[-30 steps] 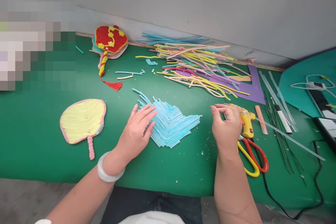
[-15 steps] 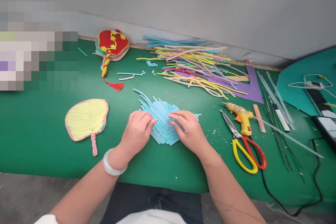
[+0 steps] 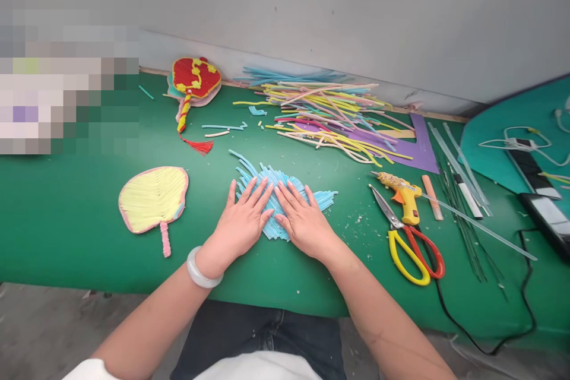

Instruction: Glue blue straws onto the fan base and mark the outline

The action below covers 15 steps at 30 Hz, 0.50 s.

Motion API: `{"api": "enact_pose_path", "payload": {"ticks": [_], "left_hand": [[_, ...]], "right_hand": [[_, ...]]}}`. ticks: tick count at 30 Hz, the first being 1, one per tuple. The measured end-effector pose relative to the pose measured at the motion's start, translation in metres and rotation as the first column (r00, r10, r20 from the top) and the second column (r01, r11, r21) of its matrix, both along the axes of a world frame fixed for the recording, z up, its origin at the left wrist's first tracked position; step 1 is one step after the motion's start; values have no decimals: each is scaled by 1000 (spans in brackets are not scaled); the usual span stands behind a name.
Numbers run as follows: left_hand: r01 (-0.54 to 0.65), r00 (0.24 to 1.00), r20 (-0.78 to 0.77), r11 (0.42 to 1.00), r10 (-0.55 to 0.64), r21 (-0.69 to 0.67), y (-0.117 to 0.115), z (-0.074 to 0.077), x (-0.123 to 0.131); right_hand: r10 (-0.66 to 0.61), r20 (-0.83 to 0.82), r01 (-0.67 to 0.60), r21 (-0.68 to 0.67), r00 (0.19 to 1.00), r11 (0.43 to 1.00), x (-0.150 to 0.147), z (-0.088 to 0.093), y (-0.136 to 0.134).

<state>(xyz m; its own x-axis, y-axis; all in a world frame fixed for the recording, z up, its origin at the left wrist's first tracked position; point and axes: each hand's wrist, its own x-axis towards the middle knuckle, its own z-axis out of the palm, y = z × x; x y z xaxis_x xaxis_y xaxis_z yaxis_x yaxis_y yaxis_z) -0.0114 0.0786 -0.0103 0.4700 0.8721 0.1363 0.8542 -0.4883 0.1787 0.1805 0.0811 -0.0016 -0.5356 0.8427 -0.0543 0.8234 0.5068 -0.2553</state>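
Note:
A flat piece made of light blue strips [image 3: 318, 199] lies on the green table [image 3: 66, 219] in front of me. Both palms press flat on it, side by side. My left hand [image 3: 243, 222], with a pale bangle on its wrist, covers its left part with fingers stretched out. My right hand [image 3: 303, 222] covers the middle, fingers likewise spread. Neither hand holds anything. Blue strip ends stick out at the upper left and at the right.
A yellow fan with a pink rim [image 3: 154, 199] lies to the left, a red and yellow fan with a tassel [image 3: 195, 80] at the back. Loose coloured strips [image 3: 329, 116] pile behind. A yellow glue gun [image 3: 403, 196], scissors [image 3: 412, 246], clear glue sticks [image 3: 458, 166] and a black cable [image 3: 490, 341] lie at the right.
My right hand left the glue gun, which now lies on the table, and came over onto the blue piece. Both hands went from curled fingers to lying flat on it.

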Motion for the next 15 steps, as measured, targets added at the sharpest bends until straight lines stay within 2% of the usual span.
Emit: {"api": "enact_pose_path", "payload": {"ticks": [4, 8, 11, 15], "left_hand": [[5, 999, 43, 999, -3, -47, 3, 4, -1], [-30, 991, 130, 999, 35, -40, 2, 21, -8], [-56, 991, 121, 998, 52, 30, -17, 30, -13], [22, 1000, -3, 997, -22, 69, -54, 23, -12]], "right_hand": [[0, -41, -1, -28, 999, 1000, 2, 7, 3], [-89, -141, 90, -2, 986, 996, 11, 27, -2], [-133, -158, 144, 65, 978, 987, 17, 35, -22], [-77, -84, 89, 152, 994, 984, 13, 21, -57]]}}
